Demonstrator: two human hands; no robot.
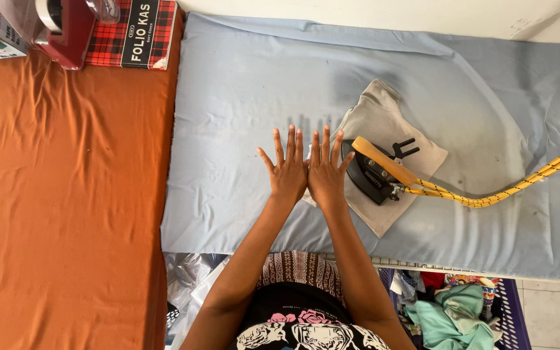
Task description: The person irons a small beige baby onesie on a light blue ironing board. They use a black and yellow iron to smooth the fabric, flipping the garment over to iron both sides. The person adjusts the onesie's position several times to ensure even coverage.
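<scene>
My left hand [286, 170] and my right hand [326, 170] lie side by side, flat, palms down and fingers spread, on a pale blue padded cover [241, 97]. They touch each other along the thumbs and hold nothing. The right hand rests at the left edge of a folded beige cloth [384, 123]. On that cloth stands a black flat iron [369, 174] with a wooden handle, just right of my right hand. A yellow braided cord [507, 185] runs from the iron off to the right.
An orange sheet [66, 194] covers the surface to the left. At its far end lie a red plaid book [134, 32] and a dark red box [66, 35]. Crumpled clothes [461, 311] lie on the floor at the lower right.
</scene>
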